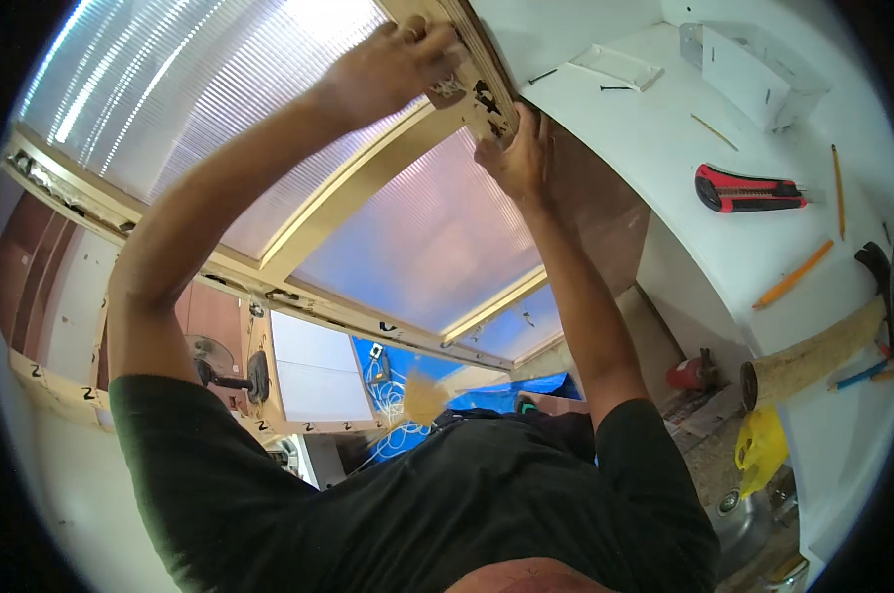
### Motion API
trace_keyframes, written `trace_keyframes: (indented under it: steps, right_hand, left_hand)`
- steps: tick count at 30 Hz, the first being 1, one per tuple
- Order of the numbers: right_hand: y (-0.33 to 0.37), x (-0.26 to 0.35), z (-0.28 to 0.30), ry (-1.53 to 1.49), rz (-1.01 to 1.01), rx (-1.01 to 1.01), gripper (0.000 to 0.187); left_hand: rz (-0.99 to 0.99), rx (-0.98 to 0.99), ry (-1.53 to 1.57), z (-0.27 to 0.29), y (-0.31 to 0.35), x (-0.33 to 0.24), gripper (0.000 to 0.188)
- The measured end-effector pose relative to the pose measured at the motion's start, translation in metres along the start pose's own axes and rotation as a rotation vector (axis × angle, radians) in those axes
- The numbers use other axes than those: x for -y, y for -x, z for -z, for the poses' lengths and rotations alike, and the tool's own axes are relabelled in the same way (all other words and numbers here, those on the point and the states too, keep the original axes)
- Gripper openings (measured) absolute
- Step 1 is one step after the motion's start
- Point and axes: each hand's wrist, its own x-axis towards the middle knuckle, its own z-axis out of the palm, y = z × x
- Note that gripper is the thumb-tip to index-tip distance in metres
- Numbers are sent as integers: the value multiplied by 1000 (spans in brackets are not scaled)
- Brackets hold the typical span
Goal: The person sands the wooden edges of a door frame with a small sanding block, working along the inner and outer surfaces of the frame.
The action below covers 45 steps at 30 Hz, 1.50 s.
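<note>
A light wooden frame [343, 186] with ribbed translucent panels [422, 222] stretches across the upper left and middle. At its upper corner my left hand [393, 69] is closed, fingers curled over a small grey-brown piece [447, 93] against the wood. What that piece is I cannot make out, as the fingers partly cover it. Just to the right and lower, my right hand [522, 158] grips the frame's end, thumb on the near face and fingers round the edge. Dark, ragged marks [487, 97] show on the wood between my hands.
A white worktop on the right bears a red-and-black utility knife [750, 190], an orange marker [795, 274], a pencil [838, 193] and a clear box [758, 74]. A brown roll [812, 354] lies at its edge, above a yellow bag [760, 450]. A fan [215, 364] stands lower left.
</note>
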Motion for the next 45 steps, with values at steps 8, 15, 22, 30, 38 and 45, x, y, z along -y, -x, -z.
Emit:
trace_keyframes:
  steps: [8,15,22,30,38,45]
  right_hand:
    - [0,3,-7,-12,-78,35,91]
    - [0,-7,10,-76,115,103,90]
    - [55,-29,37,-431,-84,135,72]
    - [-36,85,20,-393,73,19,40]
    - [-110,105,-19,-216,143,-55,36]
    - [-130,161,-10,-74,436,-298,43]
  left_hand:
    - [21,17,-34,-1,0,-14,39]
    - [-155,169,170,-31,-8,-57,37]
    - [-424,134,596,38,47,-103,38]
    - [95,-68,447,65,68,84,39]
    - [595,-421,308,121,80,260,53]
    - [774,-506,120,137,108,248,49]
